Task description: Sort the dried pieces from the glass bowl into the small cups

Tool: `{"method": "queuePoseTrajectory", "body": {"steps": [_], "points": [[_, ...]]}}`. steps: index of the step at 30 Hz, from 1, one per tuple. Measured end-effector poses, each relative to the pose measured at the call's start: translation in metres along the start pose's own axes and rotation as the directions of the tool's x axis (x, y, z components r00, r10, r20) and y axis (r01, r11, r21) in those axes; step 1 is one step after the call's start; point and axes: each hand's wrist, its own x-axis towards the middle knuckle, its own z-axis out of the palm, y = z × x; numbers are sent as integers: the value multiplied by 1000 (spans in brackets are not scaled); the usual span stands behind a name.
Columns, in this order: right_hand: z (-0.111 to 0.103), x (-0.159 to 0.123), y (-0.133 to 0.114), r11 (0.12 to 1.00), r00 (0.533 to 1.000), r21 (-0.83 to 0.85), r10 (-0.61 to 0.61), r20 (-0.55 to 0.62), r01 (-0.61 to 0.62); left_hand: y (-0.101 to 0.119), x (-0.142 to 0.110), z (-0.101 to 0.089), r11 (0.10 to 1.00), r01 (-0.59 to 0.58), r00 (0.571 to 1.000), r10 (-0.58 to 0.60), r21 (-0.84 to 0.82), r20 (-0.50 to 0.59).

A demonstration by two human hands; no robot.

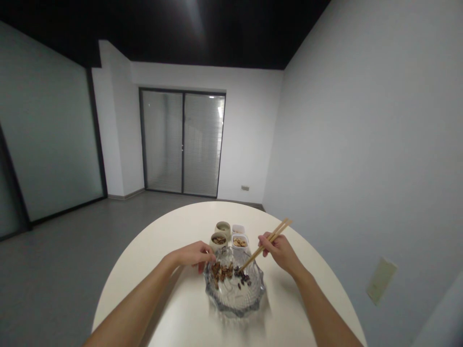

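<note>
A clear glass bowl (235, 303) with a scalloped rim stands in front of me. Inside it, a pile of brown, seed-like pieces (221, 273) lies on the left and small dark pieces (244, 276) on the right. My right hand (278, 250) is closed around a pair of wooden chopsticks (258, 250), whose tips reach down to the dark pieces. At the bowl's left rim, my left hand (195, 254) has its fingers curled against the glass. Whether anything is between the chopstick tips is too small to tell.
Behind the bowl are a round cup of brown pieces (218, 241), another round cup (223, 226), a white square dish of tan pieces (239, 242) and a second white dish (238, 229). All stand on a round white table (173, 308). A wall (361, 144) rises close on the right.
</note>
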Motion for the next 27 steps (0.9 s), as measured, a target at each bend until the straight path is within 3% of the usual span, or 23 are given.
{"method": "queuePoseTrajectory", "body": {"steps": [17, 27], "points": [[3, 10, -9, 992, 989, 125, 1, -145, 17, -3, -1, -1, 1000, -4, 1000, 4, 10, 2], [8, 58, -16, 980, 951, 174, -44, -305, 101, 4, -4, -2, 1000, -5, 1000, 5, -8, 3]]}}
